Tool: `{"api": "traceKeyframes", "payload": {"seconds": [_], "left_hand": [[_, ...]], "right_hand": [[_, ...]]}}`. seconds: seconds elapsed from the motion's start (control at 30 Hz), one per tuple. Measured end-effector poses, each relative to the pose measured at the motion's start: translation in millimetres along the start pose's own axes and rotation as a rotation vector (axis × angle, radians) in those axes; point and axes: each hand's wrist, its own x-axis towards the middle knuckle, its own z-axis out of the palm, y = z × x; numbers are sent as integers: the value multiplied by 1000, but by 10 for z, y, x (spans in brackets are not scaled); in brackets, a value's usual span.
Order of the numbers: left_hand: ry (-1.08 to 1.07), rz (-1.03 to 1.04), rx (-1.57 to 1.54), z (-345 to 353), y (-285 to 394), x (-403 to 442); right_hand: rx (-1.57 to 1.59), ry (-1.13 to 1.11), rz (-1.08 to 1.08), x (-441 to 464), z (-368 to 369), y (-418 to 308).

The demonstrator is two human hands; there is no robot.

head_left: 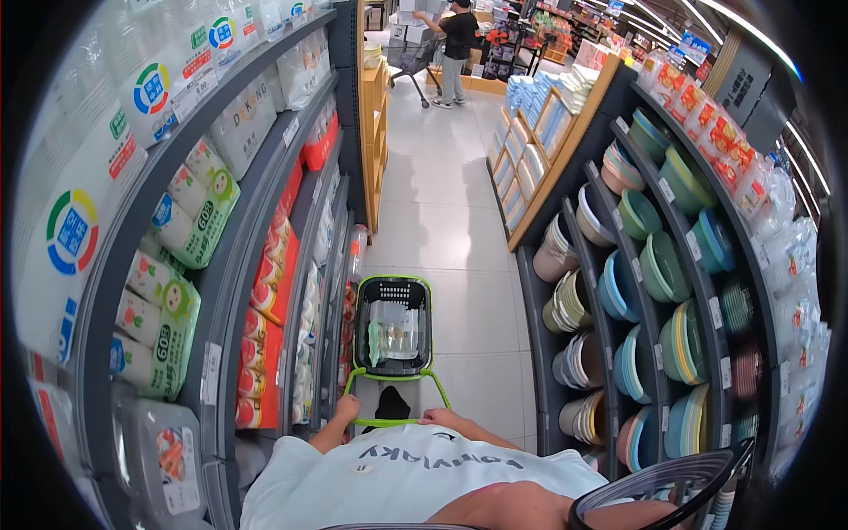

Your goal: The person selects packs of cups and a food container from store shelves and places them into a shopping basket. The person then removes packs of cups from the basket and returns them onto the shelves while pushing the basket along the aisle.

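A black basket cart (393,287) with a bright green rim stands on the aisle floor in front of me. Clear plastic packages (394,334) and a pale green item lie inside it. My left hand (347,408) is closed round the left side of its green handle (389,422). At the handle's right side, my right hand (436,416) is closed on it too. A dark shoe shows below, between the hands.
Shelves with tissue packs (172,331) run along the left. On the right, shelves hold stacked plastic basins (664,268). A wooden rack (530,159) of folded goods stands beyond. A person (458,44) with a shopping cart is at the aisle's far end.
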Motion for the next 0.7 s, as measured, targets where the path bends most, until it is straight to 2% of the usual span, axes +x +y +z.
{"api": "traceKeyframes", "payload": {"seconds": [0.13,0.2,0.23,0.3,0.37,0.47,0.6,0.7], "left_hand": [[-105,29,72,479,-67,-895],[-218,307,319,450,219,-1338],[-217,311,321,448,294,-1403],[-378,340,143,446,337,-1530],[-466,326,185,384,356,-1570],[-726,351,260,389,365,-1559],[-834,432,509,498,383,-1765],[-868,488,520,956,-131,-1682]], "right_hand": [[-15,30,70,-560,615,317],[-257,205,32,-804,678,339],[-256,209,33,-882,655,369],[-253,177,158,-1026,600,408],[-252,185,144,-1165,600,568],[-268,180,149,-1345,691,629],[-246,155,191,-1575,988,577],[-272,155,222,-1642,1440,615]]}}
